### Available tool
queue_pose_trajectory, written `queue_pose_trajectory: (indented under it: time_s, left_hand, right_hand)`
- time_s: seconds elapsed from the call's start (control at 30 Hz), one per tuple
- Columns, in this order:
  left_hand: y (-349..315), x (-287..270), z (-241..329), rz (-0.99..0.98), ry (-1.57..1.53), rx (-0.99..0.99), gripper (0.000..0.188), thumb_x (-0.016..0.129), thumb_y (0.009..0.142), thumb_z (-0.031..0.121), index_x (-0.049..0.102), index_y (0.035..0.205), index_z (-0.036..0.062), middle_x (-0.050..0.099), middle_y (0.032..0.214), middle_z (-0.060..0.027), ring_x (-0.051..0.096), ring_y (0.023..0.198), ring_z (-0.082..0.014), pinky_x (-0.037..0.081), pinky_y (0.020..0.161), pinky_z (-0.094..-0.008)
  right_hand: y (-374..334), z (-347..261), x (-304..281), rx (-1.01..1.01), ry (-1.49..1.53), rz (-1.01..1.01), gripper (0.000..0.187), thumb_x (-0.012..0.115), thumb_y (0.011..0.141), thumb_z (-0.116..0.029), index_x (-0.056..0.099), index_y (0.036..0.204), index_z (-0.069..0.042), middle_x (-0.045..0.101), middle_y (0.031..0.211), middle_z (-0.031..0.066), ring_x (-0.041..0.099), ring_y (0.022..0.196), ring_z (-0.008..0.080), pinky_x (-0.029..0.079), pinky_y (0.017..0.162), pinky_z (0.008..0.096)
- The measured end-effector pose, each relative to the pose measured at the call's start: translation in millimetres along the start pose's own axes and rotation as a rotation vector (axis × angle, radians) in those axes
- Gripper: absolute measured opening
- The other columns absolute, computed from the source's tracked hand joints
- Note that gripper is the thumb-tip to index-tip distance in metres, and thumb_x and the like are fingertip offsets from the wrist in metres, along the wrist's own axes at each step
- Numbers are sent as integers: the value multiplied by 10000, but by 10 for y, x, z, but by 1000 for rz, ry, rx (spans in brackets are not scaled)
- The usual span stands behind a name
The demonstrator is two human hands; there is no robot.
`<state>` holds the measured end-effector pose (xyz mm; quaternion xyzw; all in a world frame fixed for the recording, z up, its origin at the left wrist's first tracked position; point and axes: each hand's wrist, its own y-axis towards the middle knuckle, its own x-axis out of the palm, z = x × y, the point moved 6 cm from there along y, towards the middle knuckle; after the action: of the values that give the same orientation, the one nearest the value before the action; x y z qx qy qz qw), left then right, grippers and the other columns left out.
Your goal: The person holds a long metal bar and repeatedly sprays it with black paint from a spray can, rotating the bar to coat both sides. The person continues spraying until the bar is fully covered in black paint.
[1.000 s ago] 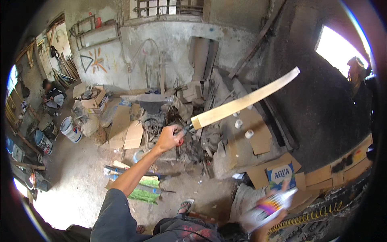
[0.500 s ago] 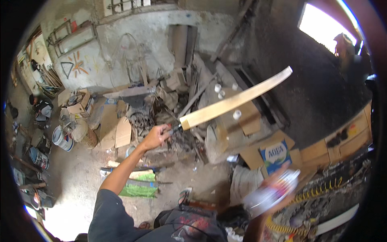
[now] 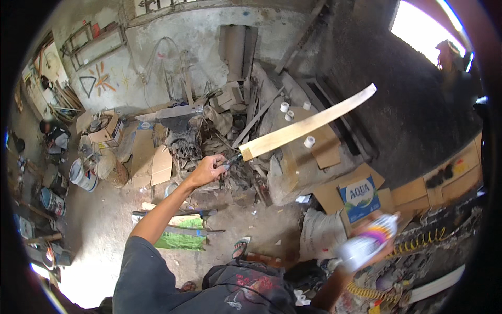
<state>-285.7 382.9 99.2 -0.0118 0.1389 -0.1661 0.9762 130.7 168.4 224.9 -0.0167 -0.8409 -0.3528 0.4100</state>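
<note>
My left hand point(image 3: 208, 171) is closed around a short dark stem at the near end of a long, curved, pale wooden piece point(image 3: 308, 125). The wood points up and to the right, broad and blade-like, held well away from my body. In my right hand point(image 3: 386, 252), low on the right, is a spray can point(image 3: 367, 243) with a white body and a purple and orange label, smeared by motion. My right fingers wrap behind the can and are partly hidden by it.
White spools point(image 3: 309, 141) stand on a cardboard-topped block ahead. A blue-printed carton point(image 3: 360, 199) and a white sack point(image 3: 321, 233) lie at right, beside a coiled yellow hose point(image 3: 418, 243). Buckets point(image 3: 83, 175) stand left; green sheeting point(image 3: 180, 239) lies on the floor. Another person point(image 3: 55, 137) is far left.
The spray can in my right hand has tipped and shifted slightly to the right. My left hand and the wooden piece have moved a little; both grips are kept.
</note>
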Motion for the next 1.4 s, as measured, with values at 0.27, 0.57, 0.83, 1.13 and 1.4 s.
queue_pose_trajectory:
  time_s: [0.27, 0.57, 0.83, 1.13, 1.4]
  left_hand:
    - [-5, -17, 124, 46, 62, 33, 201, 645, 944, 213, 630, 1015, 26, 652, 776, -1, 532, 594, -47, 425, 517, -225]
    - [13, 28, 109, 36, -61, 15, 192, 645, 953, 174, 650, 1053, 11, 638, 745, 2, 506, 569, -36, 408, 502, -210]
    - [-82, 215, 302, 146, -46, 26, 266, 655, 924, 145, 687, 1086, -64, 702, 785, -49, 553, 595, -52, 445, 527, -225]
    - [-237, 182, 254, 167, -225, 10, 293, 652, 920, 80, 648, 1157, -92, 725, 855, -62, 496, 574, -48, 406, 512, -220]
    - [-247, 255, 346, 158, -228, 70, 244, 638, 932, 79, 673, 1130, -59, 709, 815, -53, 498, 555, -42, 393, 495, -212]
  right_hand:
    - [235, 257, 95, 241, 434, -27, 689, 619, 931, -304, 304, 1514, -117, 422, 1424, 156, 526, 1228, 265, 517, 945, 418]
    - [99, 436, 142, -102, -1204, 129, 682, 791, 755, -267, 503, 1304, 19, 640, 1083, 143, 648, 886, 270, 561, 788, 396]
    - [367, 1517, 423, 172, -1303, -655, 651, 859, 632, -94, 609, 1233, -71, 664, 1127, 147, 674, 995, 253, 555, 814, 337]
    - [859, 1134, 0, -148, -1481, -262, 608, 812, 739, -161, 590, 1302, -104, 644, 1105, 175, 697, 820, 268, 585, 696, 360]
    - [-75, 1365, 829, 148, -1300, -504, 660, 846, 700, -180, 597, 1311, -159, 640, 1113, 185, 710, 887, 281, 591, 758, 376]
